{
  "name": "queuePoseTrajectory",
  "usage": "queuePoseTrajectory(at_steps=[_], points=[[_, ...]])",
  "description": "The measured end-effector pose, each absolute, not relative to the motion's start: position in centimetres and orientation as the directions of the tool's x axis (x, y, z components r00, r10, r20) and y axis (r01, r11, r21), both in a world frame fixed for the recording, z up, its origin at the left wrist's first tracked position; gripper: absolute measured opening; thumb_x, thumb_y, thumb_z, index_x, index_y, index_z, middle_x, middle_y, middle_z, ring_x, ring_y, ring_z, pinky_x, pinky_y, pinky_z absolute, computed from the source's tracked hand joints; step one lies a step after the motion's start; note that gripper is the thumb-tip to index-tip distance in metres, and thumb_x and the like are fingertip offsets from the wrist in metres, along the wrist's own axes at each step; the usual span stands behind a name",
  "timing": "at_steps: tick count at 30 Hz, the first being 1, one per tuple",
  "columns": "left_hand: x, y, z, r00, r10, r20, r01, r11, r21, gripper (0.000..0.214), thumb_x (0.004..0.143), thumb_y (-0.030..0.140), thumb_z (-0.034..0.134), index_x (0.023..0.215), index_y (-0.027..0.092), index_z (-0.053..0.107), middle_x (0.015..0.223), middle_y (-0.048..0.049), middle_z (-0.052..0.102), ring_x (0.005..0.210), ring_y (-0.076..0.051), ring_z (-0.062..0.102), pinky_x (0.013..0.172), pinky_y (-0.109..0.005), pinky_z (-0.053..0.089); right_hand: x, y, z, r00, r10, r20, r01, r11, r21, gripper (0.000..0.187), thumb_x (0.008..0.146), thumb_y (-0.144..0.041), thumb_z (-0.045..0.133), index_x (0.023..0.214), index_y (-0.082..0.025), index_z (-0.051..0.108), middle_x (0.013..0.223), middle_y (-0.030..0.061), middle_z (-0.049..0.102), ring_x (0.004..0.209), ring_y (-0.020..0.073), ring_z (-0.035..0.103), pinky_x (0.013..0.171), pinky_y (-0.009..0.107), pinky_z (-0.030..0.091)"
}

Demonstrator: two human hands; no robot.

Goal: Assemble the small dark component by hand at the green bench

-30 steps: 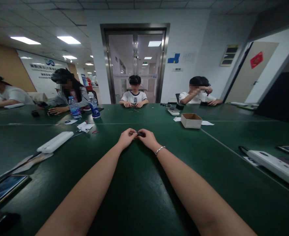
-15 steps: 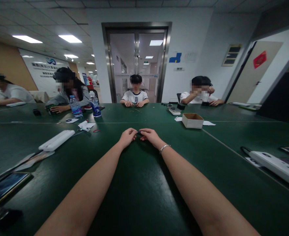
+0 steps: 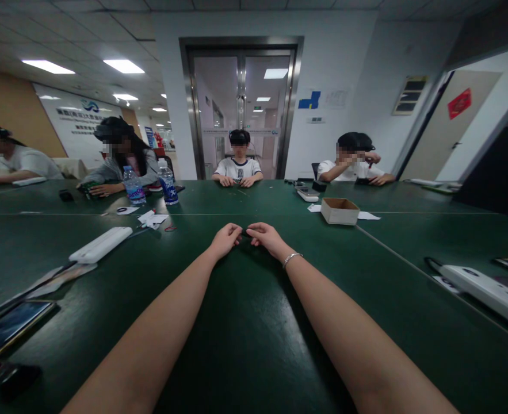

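Above the green table (image 3: 245, 299), my left hand (image 3: 226, 239) and my right hand (image 3: 266, 238) meet at the fingertips. Between them is a small dark object (image 3: 244, 232), too small to name. The fingers of both hands are curled and pinched around it. A silver bracelet (image 3: 291, 259) circles my right wrist. Nearest on the left lie a thin red loop (image 3: 170, 228) and crumpled white papers (image 3: 152, 219).
Left are a white power strip (image 3: 100, 245), a phone (image 3: 18, 328) and two water bottles (image 3: 167, 185). An open cardboard box (image 3: 340, 212) stands to the right, with another white power strip (image 3: 487, 290) nearer. Several people sit around the table.
My hands stay together at nearly the same spot. The small dark object between the fingertips shows at a slightly different angle. The whole view has shifted very slightly.
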State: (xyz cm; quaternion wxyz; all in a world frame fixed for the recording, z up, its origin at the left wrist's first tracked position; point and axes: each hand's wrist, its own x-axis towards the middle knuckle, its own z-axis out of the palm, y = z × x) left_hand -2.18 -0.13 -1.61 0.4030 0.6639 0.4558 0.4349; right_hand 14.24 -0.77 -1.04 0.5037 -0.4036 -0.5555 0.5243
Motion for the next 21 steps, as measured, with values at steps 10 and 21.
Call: queuePoseTrajectory(at_steps=[10, 21], points=[[-2.39, -0.31, -1.50, 0.254, 0.943, 0.215, 0.201, -0.269, 0.942, 0.027, 0.073, 0.034, 0.062, 0.088, 0.013, 0.055, 0.073, -0.0038, 0.062, 0.059, -0.010, 0.053, 0.055, -0.024, 0.042, 14.18, -1.04, -0.68, -0.145, 0.988, 0.056, -0.111, 0.040, -0.993, 0.005, 0.084, -0.012, 0.059, 0.082, -0.010, 0.054, 0.059, 0.0024, 0.062, 0.049, 0.0104, 0.063, 0.044, 0.014, 0.049], [-2.42, -0.20, -1.56, 0.252, 0.948, 0.196, 0.284, -0.266, 0.921, 0.027, 0.075, 0.040, 0.056, 0.081, 0.014, 0.055, 0.068, -0.0024, 0.060, 0.058, -0.011, 0.053, 0.056, -0.024, 0.042, 14.11, -0.99, -0.67, -0.143, 0.989, 0.044, -0.106, 0.029, -0.994, 0.007, 0.084, -0.012, 0.059, 0.079, -0.011, 0.054, 0.056, 0.0013, 0.061, 0.048, 0.0104, 0.062, 0.043, 0.014, 0.050]])
